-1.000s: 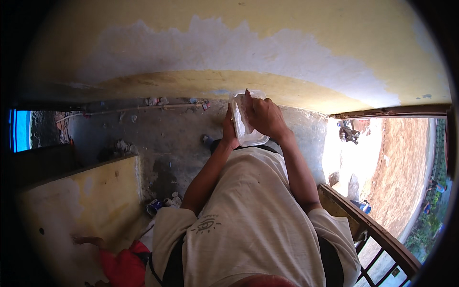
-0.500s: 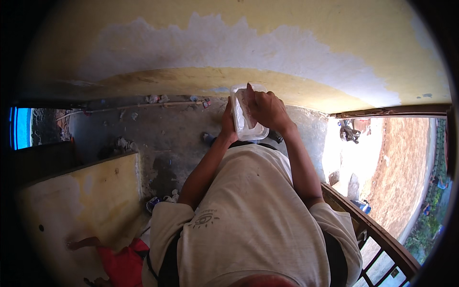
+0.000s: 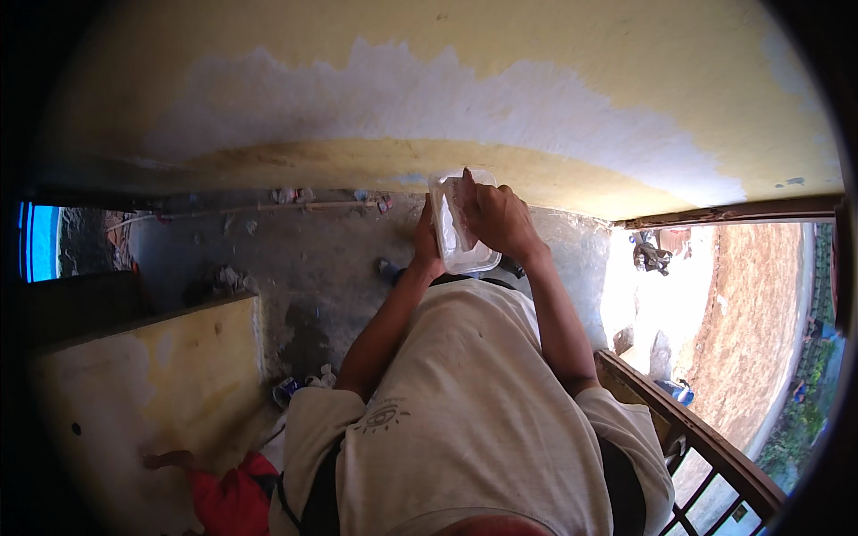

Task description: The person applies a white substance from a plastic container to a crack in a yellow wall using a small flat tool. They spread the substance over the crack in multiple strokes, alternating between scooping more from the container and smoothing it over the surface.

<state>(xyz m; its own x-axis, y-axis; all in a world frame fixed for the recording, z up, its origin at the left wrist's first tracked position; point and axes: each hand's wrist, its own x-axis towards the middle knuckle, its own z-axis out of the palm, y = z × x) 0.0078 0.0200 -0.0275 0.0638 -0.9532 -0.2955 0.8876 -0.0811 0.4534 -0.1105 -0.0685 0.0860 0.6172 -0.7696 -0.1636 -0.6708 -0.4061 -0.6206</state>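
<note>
In front of my torso, my left hand (image 3: 426, 234) grips the left side of a translucent plastic container (image 3: 469, 263) with white material (image 3: 450, 221) inside it. My right hand (image 3: 503, 221) is closed over the container on a flat, thin, pinkish-brown tool (image 3: 466, 204), which looks like a scraper and lies tilted inside the container. The tool's far end and my right fingertips are partly hidden. Above the hands is a yellow wall (image 3: 447, 156) with a ragged white patch (image 3: 429, 98).
A concrete floor (image 3: 340, 250) holds scattered debris (image 3: 290, 195) and a stick (image 3: 326, 205). At lower left, another person in red (image 3: 228, 500) is by a low yellow partition (image 3: 165, 366). A railing (image 3: 724, 469) and bright doorway (image 3: 657, 304) are on the right.
The container and both hands shifted slightly upward in the picture, then back down. The other person's arm has moved a little.
</note>
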